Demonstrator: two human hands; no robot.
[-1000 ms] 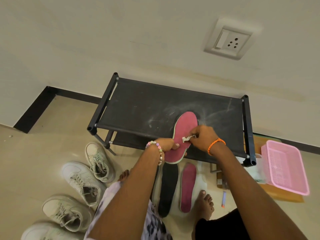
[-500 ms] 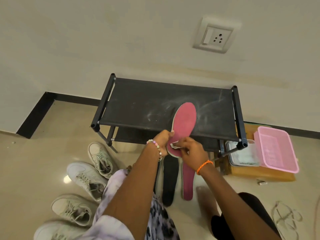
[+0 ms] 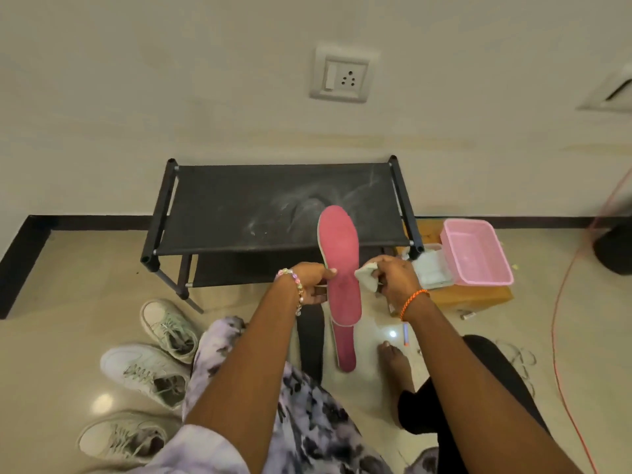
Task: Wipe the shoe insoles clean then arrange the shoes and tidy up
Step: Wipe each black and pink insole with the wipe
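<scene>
My left hand (image 3: 313, 283) grips a pink insole (image 3: 340, 254) by its left edge and holds it up in front of the black shoe rack (image 3: 273, 206). My right hand (image 3: 393, 278) pinches a crumpled white wipe (image 3: 366, 274) just off the insole's right edge. A second pink insole (image 3: 346, 348) and a black insole (image 3: 310, 340) lie on the floor below. Three pale sneakers (image 3: 167, 325) (image 3: 143, 372) (image 3: 123, 437) stand in a row at the left.
A pink plastic basket (image 3: 477, 251) and a clear tub of wipes (image 3: 429, 271) sit on a wooden block (image 3: 475, 295) right of the rack. An orange cord (image 3: 561, 302) runs down the floor at the right. My bare foot (image 3: 395, 359) rests near a small pen (image 3: 406, 335).
The camera view shifted right and pulled back. The insole now stands more upright, and my right hand with the wipe has moved from the insole's heel area out to its right edge.
</scene>
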